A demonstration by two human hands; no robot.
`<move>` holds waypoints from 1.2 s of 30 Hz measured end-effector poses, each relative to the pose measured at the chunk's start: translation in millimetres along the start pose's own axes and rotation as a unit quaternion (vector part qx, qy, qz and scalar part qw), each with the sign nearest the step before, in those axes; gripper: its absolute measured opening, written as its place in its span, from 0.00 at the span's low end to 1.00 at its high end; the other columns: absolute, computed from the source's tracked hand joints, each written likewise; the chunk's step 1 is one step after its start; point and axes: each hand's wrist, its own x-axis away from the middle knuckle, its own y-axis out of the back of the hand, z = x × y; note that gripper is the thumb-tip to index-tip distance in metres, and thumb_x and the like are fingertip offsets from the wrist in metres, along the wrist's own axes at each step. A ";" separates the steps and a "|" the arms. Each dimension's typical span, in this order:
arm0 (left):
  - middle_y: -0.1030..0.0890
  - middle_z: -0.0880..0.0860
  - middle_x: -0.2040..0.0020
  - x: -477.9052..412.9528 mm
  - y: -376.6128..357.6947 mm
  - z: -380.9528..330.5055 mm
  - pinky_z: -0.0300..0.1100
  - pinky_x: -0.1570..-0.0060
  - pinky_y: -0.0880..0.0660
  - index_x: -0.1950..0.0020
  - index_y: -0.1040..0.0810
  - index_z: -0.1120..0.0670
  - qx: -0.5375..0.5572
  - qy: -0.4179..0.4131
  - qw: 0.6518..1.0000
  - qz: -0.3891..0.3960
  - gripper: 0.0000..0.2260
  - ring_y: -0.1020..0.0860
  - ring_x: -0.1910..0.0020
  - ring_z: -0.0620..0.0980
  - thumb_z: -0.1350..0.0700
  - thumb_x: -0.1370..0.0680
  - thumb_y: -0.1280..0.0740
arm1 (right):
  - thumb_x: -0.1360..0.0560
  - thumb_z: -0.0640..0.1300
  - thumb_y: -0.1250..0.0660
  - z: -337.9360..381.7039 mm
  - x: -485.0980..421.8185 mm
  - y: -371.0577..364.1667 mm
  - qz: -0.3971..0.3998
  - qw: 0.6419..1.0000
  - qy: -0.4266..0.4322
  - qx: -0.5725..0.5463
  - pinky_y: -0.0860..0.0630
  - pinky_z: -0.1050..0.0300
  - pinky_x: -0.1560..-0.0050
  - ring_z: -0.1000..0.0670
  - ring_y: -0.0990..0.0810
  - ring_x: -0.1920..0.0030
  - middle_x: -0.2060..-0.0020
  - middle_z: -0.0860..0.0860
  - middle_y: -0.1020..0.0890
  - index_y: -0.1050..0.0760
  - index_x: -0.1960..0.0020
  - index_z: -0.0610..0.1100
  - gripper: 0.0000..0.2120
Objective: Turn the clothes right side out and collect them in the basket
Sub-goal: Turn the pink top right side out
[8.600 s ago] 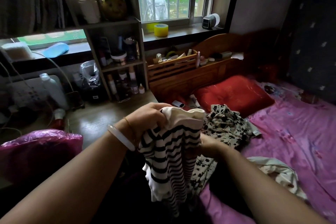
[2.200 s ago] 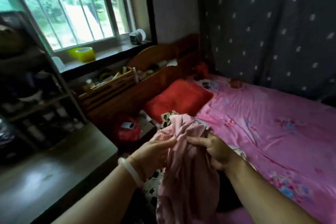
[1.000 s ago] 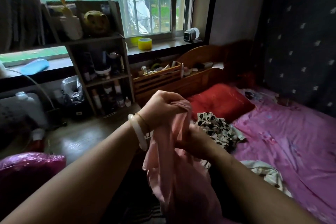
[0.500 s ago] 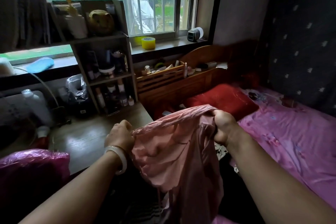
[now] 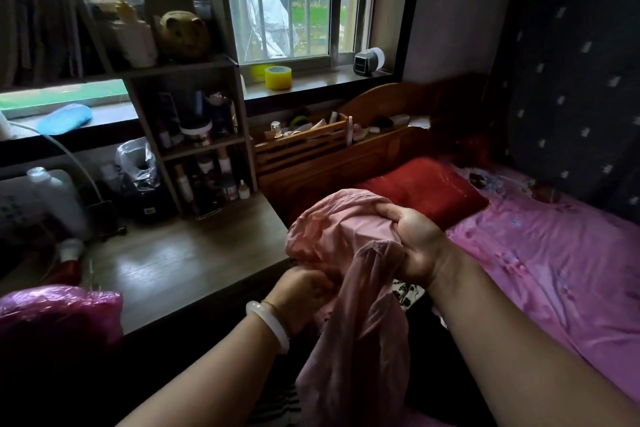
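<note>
A: While the pink garment (image 5: 349,246) is held up between the desk and the bed, how is it gripped?

B: Its bunched upper part is clenched in the right hand (image 5: 419,250), with fingers and thumb curled round a thick wad of cloth. Lower down, the cloth is taken by the left hand (image 5: 299,288), whose fingers are curled into the folds. The fingertips are hidden, so how deep they reach cannot be told.

A: And how is it expected to handle?

B: It is judged light, thin and very soft, since a sheer tail hangs limp below the hands. No stiffness is offered to push against. It would best be taken at a hem or seam, where the cloth is doubled, and drawn through itself. The sheer part should not be tugged, as it might be snagged or stretched.

A: What is seen around it?

B: A black-and-white patterned cloth (image 5: 407,291) is glimpsed just behind the right wrist, and a striped piece (image 5: 277,402) low down between the arms. A wooden desk (image 5: 180,263) lies to the left, a red pillow (image 5: 426,191) and pink bedsheet (image 5: 554,270) to the right. No basket can be made out with certainty.
</note>
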 end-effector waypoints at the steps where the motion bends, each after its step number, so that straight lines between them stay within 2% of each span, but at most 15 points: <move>1: 0.18 0.59 0.63 -2.5 -1.5 7.4 0.41 0.66 0.21 0.55 0.19 0.62 -0.062 -0.032 0.997 0.023 0.12 0.19 0.66 0.52 0.73 0.31 0.38 | 0.25 0.45 0.44 -0.2 -0.3 2.2 0.000 1.000 -0.008 -0.002 0.21 0.45 0.46 0.40 0.19 0.44 0.42 0.34 0.21 0.23 0.42 0.30 0.23; 4: 0.17 0.53 0.49 -7.4 -8.4 26.6 0.43 0.48 0.22 0.41 0.23 0.56 -0.262 -0.112 0.954 0.094 0.21 0.19 0.49 0.46 0.71 0.32 0.30 | 0.20 0.48 0.47 -3.0 -1.1 4.7 0.006 1.000 -0.020 -0.004 0.28 0.47 0.35 0.41 0.26 0.34 0.34 0.36 0.26 0.30 0.32 0.33 0.24; 6: 0.19 0.45 0.55 -6.8 -17.1 33.0 0.34 0.54 0.24 0.47 0.23 0.51 -0.346 -0.151 0.918 0.117 0.14 0.21 0.56 0.34 0.65 0.29 0.28 | 0.21 0.47 0.45 -5.7 -1.0 2.5 0.006 1.000 -0.018 0.003 0.26 0.47 0.37 0.41 0.24 0.38 0.38 0.36 0.24 0.28 0.34 0.33 0.23; 8: 0.20 0.44 0.62 -7.0 -24.3 38.3 0.38 0.59 0.25 0.58 0.23 0.49 -0.382 -0.170 0.902 0.110 0.06 0.25 0.62 0.35 0.58 0.29 0.28 | 0.24 0.46 0.43 -8.8 1.5 -1.9 0.009 1.000 -0.015 0.016 0.24 0.47 0.41 0.42 0.20 0.43 0.42 0.36 0.21 0.24 0.39 0.32 0.22; 11: 0.22 0.42 0.73 -5.7 -24.3 39.0 0.38 0.66 0.29 0.68 0.24 0.52 -0.344 -0.158 0.922 0.082 0.11 0.27 0.70 0.36 0.64 0.29 0.28 | 0.26 0.47 0.42 -5.3 5.5 1.4 -0.007 0.999 -0.007 0.036 0.22 0.48 0.44 0.42 0.18 0.47 0.46 0.37 0.18 0.19 0.46 0.34 0.21; 14: 0.18 0.48 0.68 -3.2 -5.2 25.4 0.39 0.65 0.24 0.62 0.20 0.61 -0.267 -0.137 0.952 0.059 0.08 0.22 0.68 0.42 0.73 0.32 0.30 | 0.22 0.48 0.43 12.1 14.8 21.5 -0.068 0.996 0.004 0.058 0.23 0.48 0.44 0.42 0.17 0.51 0.50 0.38 0.17 0.20 0.46 0.34 0.20; 17: 0.17 0.51 0.62 1.3 21.5 2.6 0.39 0.61 0.22 0.55 0.20 0.60 -0.260 -0.142 0.954 0.037 0.13 0.21 0.63 0.44 0.67 0.37 0.23 | 0.20 0.44 0.43 25.4 24.9 54.2 -0.166 0.975 0.021 0.145 0.23 0.51 0.51 0.43 0.17 0.60 0.59 0.40 0.16 0.19 0.50 0.40 0.15; 20: 0.25 0.41 0.73 2.1 33.1 -14.5 0.34 0.68 0.31 0.66 0.26 0.51 -0.417 -0.196 0.887 -0.001 0.08 0.29 0.72 0.35 0.58 0.39 0.28 | 0.22 0.41 0.39 24.3 25.9 80.1 -0.249 0.914 0.030 0.318 0.24 0.55 0.58 0.47 0.20 0.64 0.64 0.44 0.16 0.16 0.56 0.43 0.13; 22: 0.27 0.42 0.74 1.1 32.6 -21.4 0.33 0.68 0.34 0.68 0.29 0.47 -0.465 -0.254 0.847 -0.029 0.08 0.30 0.73 0.34 0.58 0.37 0.32 | 0.27 0.50 0.31 20.5 21.8 86.8 -0.308 0.819 0.022 0.484 0.26 0.56 0.56 0.48 0.20 0.59 0.59 0.47 0.16 0.16 0.50 0.44 0.11; 24: 0.28 0.42 0.73 0.4 29.9 -26.7 0.33 0.68 0.35 0.69 0.30 0.47 -0.473 -0.306 0.824 -0.051 0.11 0.30 0.72 0.35 0.59 0.33 0.31 | 0.37 0.63 0.25 12.8 16.3 87.4 -0.315 0.742 0.036 0.590 0.24 0.56 0.45 0.49 0.20 0.47 0.45 0.48 0.20 0.24 0.36 0.45 0.36; 26: 0.31 0.43 0.74 -0.3 22.8 -32.7 0.36 0.69 0.36 0.69 0.31 0.50 -0.478 -0.353 0.803 -0.051 0.11 0.34 0.72 0.38 0.55 0.30 0.32 | 0.40 0.63 0.23 0.3 11.9 78.8 -0.252 0.731 0.067 0.631 0.34 0.55 0.32 0.48 0.30 0.34 0.32 0.47 0.35 0.41 0.24 0.54 0.50; 28: 0.33 0.44 0.73 4.1 8.6 -40.4 0.36 0.68 0.37 0.68 0.31 0.51 -0.475 -0.375 0.796 -0.022 0.11 0.36 0.70 0.39 0.53 0.28 0.33 | 0.38 0.59 0.23 -20.4 5.0 61.7 -0.149 0.662 0.079 0.730 0.40 0.52 0.29 0.46 0.40 0.29 0.27 0.50 0.43 0.39 0.26 0.61 0.44; 31: 0.28 0.40 0.72 10.6 -5.4 -49.1 0.31 0.66 0.36 0.69 0.28 0.47 -0.482 -0.407 0.776 -0.005 0.14 0.32 0.70 0.36 0.61 0.27 0.31 | 0.31 0.50 0.29 -47.9 -11.0 48.8 -0.106 0.545 0.123 0.823 0.34 0.50 0.39 0.46 0.31 0.36 0.40 0.54 0.24 0.20 0.46 0.53 0.14; 33: 0.23 0.41 0.64 14.3 -0.2 -56.7 0.33 0.61 0.33 0.59 0.21 0.49 -0.537 -0.418 0.732 -0.028 0.07 0.27 0.63 0.38 0.61 0.29 0.28 | 0.31 0.45 0.35 -46.9 -15.9 53.4 -0.199 0.569 0.177 0.778 0.29 0.51 0.49 0.44 0.23 0.46 0.57 0.53 0.20 0.21 0.58 0.48 0.04; 36: 0.24 0.49 0.50 11.4 25.6 -61.6 0.37 0.52 0.32 0.44 0.22 0.54 -0.651 -0.334 0.680 -0.049 0.18 0.25 0.52 0.48 0.64 0.33 0.29 | 0.33 0.37 0.39 -28.1 -17.6 62.5 -0.273 0.621 0.236 0.696 0.27 0.56 0.51 0.44 0.22 0.50 0.55 0.47 0.21 0.19 0.57 0.49 0.13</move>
